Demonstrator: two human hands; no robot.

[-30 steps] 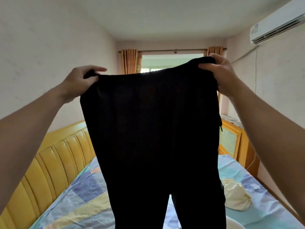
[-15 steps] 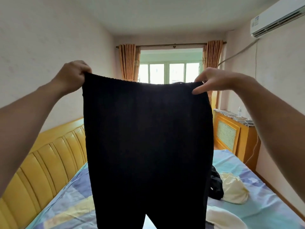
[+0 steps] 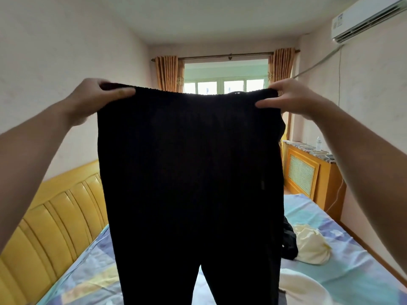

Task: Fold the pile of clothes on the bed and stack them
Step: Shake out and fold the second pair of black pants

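While the left hand point(image 3: 92, 100) and right hand point(image 3: 293, 100) are each pinching a waistband corner, the black trousers point(image 3: 189, 172) are hanging lengthwise straight down over the bed point(image 3: 343, 276) (legs dangling below, unfolded clothes point(image 3: 308, 245) lying nearer the right hand).

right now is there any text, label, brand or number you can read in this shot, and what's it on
None can be read.
Air conditioner: a small blue and white sticker at its left end, print too blurred to read.
Bottle on the wooden cabinet: label too small to read.
Black trousers, gripped at the waistband by the left hand and right hand: no tag or logo shows.
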